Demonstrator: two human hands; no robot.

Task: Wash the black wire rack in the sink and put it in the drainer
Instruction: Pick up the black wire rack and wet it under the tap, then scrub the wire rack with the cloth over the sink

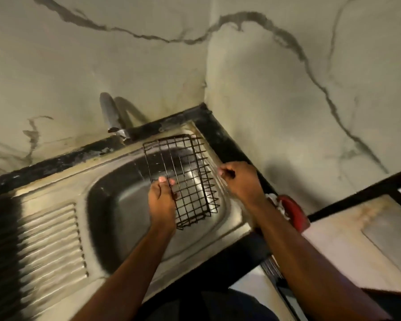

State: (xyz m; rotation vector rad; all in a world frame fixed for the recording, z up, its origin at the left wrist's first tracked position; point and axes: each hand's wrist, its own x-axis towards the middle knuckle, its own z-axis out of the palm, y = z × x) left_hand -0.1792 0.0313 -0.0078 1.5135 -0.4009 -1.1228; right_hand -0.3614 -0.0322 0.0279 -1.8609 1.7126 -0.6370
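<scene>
1. Rack position: black wire rack, rectangular grid basket (182,179), is held tilted above the right half of the stainless steel sink basin (125,205), its far end near the sink's back right corner.
2. Left hand (161,200) grips the rack's near-left edge, thumb on top, fingers curled round the wires.
3. Right hand (240,181) sits at the sink's right rim just beside the rack's side wires, fingers curled; cannot tell whether it touches or pinches a wire or holds nothing.
4. Grey metal tap (112,117) stands at the sink's back edge, left of the rack; no water stream visible, though the frame is blurred.
5. Ribbed steel draining board (51,239) adjoins the basin on its left; a dark-wire object at the far left edge may be the drainer, too cut off to confirm.
6. Red object (294,212) lies on the counter's right edge behind the right wrist.
7. Risks: a one-handed grip on a wet rack could slip and drop it into the basin; the far end could knock the tap spout when swung under it; carrying left, wires could snag.
</scene>
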